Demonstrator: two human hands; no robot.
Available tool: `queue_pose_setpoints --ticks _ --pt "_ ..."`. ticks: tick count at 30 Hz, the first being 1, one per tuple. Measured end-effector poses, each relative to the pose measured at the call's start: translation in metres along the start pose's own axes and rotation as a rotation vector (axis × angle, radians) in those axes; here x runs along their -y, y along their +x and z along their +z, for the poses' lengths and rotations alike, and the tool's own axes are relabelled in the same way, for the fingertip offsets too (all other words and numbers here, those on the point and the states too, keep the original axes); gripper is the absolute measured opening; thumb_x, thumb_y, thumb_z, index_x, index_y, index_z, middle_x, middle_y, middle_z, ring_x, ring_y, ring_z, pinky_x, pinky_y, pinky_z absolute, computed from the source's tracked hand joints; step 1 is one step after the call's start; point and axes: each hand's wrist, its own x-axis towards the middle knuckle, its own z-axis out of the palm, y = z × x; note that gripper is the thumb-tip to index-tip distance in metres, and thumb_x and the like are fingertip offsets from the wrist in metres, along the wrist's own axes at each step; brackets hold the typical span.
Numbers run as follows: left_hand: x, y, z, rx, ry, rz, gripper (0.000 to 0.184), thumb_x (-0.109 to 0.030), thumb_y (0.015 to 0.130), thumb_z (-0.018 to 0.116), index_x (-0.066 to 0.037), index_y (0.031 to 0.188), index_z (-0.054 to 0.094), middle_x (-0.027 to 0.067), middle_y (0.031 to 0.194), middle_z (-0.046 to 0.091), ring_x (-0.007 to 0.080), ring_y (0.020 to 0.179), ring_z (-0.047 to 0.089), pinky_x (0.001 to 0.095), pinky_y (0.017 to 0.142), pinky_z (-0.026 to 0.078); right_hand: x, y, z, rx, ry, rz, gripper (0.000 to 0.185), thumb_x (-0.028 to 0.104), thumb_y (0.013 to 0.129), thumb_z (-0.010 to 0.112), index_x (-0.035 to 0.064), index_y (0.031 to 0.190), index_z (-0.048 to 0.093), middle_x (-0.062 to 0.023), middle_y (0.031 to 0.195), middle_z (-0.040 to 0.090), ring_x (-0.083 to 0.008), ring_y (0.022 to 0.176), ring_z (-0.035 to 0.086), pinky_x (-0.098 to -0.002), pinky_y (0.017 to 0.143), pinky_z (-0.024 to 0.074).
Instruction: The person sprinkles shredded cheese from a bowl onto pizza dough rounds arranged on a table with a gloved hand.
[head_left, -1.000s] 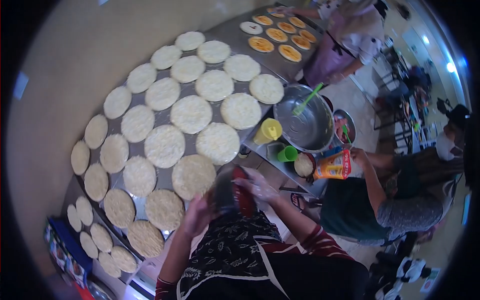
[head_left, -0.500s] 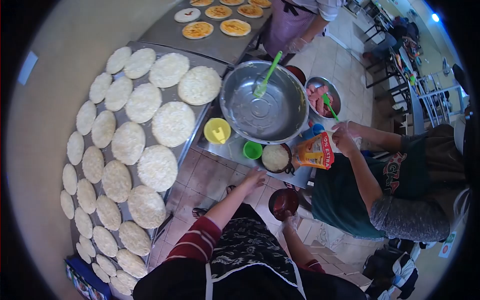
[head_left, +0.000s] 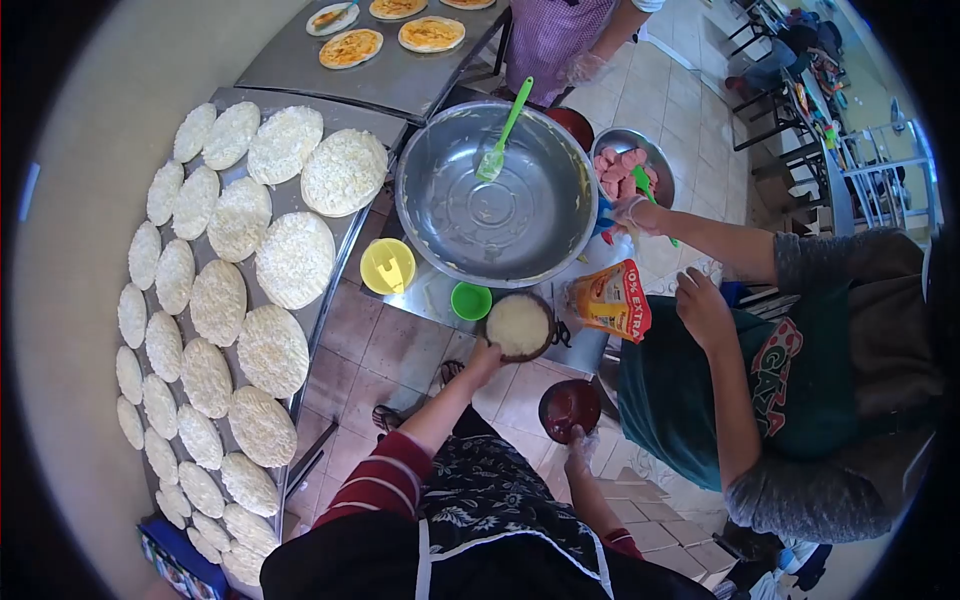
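Observation:
My left hand [head_left: 484, 362] grips the near rim of a dark bowl [head_left: 520, 326] filled with a pale grated or powdery food, at the edge of the metal side table. Lower right, my gloved right hand [head_left: 580, 448] holds a dark red bowl [head_left: 570, 408] by its rim; a little residue shows inside. Beside the pale food stand a green cup [head_left: 471, 300] and a yellow container [head_left: 388, 266]. Behind them is a large metal basin [head_left: 495, 200] with a green brush [head_left: 492, 160] in it. An orange pouch [head_left: 612, 302] stands to the right.
Many topped flat rounds [head_left: 295, 260] cover the long table on the left. Sauced rounds [head_left: 432, 34] lie on the far table. A co-worker in a green apron [head_left: 690, 390] stands close on the right, near a bowl of pink food [head_left: 625, 165]. Another person [head_left: 555, 45] stands behind the basin.
My hands have left the topped rounds and moved right; my left hand has reached the pale-food bowl and taken its rim. The co-worker's hand has let go of the orange pouch.

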Motion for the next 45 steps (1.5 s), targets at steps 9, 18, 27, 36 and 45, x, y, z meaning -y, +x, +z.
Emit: queue_pose_setpoints --ticks 9,18,27,36,45 --pt "0.045 -0.154 -0.108 -0.118 -0.062 -0.128 0.048 -0.004 0.082 0.045 -0.005 0.128 0.032 0.0155 0.115 0.046 0.0279 0.099 0.055 0.0385 0.07 0.055 0.028 0.07 0.11 -0.039 -0.325 0.048 0.051 0.016 0.078 0.066 -0.0023 0.122 0.047 -0.0123 0.112 0.056 -0.0234 0.098 0.053 -0.034 0.087 0.0423" --pt "0.016 -0.241 -0.125 -0.041 -0.403 -0.037 0.058 0.002 0.074 0.048 -0.008 0.129 0.031 0.0115 0.115 0.049 0.0246 0.105 0.052 0.0417 0.082 0.051 0.029 0.103 0.175 -0.202 -0.32 -0.118 0.052 0.02 0.071 0.074 -0.0062 0.111 0.053 -0.0094 0.094 0.061 -0.022 0.086 0.057 -0.0319 0.081 0.0454" --pt "0.006 -0.322 -0.158 -0.112 -0.398 0.234 0.081 0.0 0.07 0.051 -0.004 0.136 0.005 0.0166 0.121 0.041 0.0291 0.109 0.048 0.0365 0.076 0.052 0.22 -0.139 0.248 1.31 -0.836 -1.041 0.043 0.013 0.077 0.067 0.0029 0.116 0.053 -0.0128 0.105 0.061 -0.0229 0.092 0.06 -0.0314 0.083 0.0472" --pt "0.042 -0.481 -0.252 -0.282 -0.397 0.484 0.078 -0.006 0.073 0.051 -0.004 0.138 0.008 0.0157 0.122 0.042 0.0255 0.11 0.049 0.0385 0.081 0.052 0.177 -0.358 0.315 1.738 -1.043 -1.503 0.036 0.01 0.079 0.05 0.0044 0.114 0.057 -0.0205 0.111 0.058 -0.0335 0.105 0.056 -0.04 0.089 0.0456" --pt "0.076 -0.567 -0.312 -0.373 -0.67 0.606 0.067 -0.002 0.078 0.043 -0.007 0.135 0.008 0.0193 0.127 0.038 0.0332 0.11 0.052 0.0457 0.086 0.051 0.148 -0.464 0.386 1.982 -0.725 -1.557 0.027 0.008 0.082 0.054 0.0032 0.107 0.06 -0.0171 0.097 0.062 -0.028 0.089 0.062 -0.0349 0.08 0.049"
